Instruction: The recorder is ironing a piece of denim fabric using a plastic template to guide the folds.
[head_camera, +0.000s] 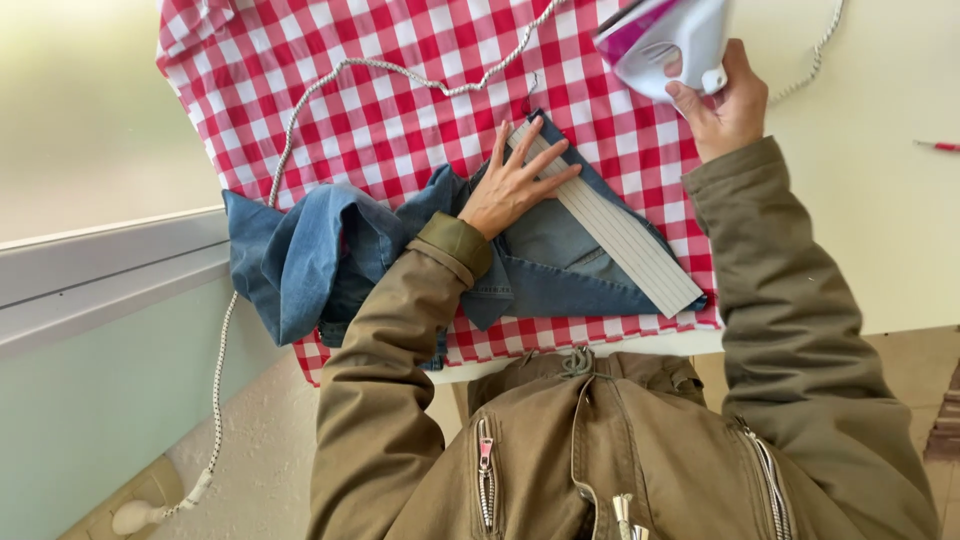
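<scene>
Jeans (540, 270) lie on the checked cloth (400, 110), folded under a pale ruler (620, 235) that the left hand (515, 185) presses flat, fingers spread apart over ruler and denim. Beyond and to the right of that hand, the right hand (725, 105) is clamped on the handle of the iron (665, 40), lifted clear of the cloth. The main risk, as I judge it, is a burn: the spread fingertips rest right where the fold runs, so the iron brought down close beside them could catch them. The ruler could slip if the pressing hand eases, spoiling the fold. The cord (300, 130) trails past the left hand's far side and off the edge; a snag there could tug the iron off line.
</scene>
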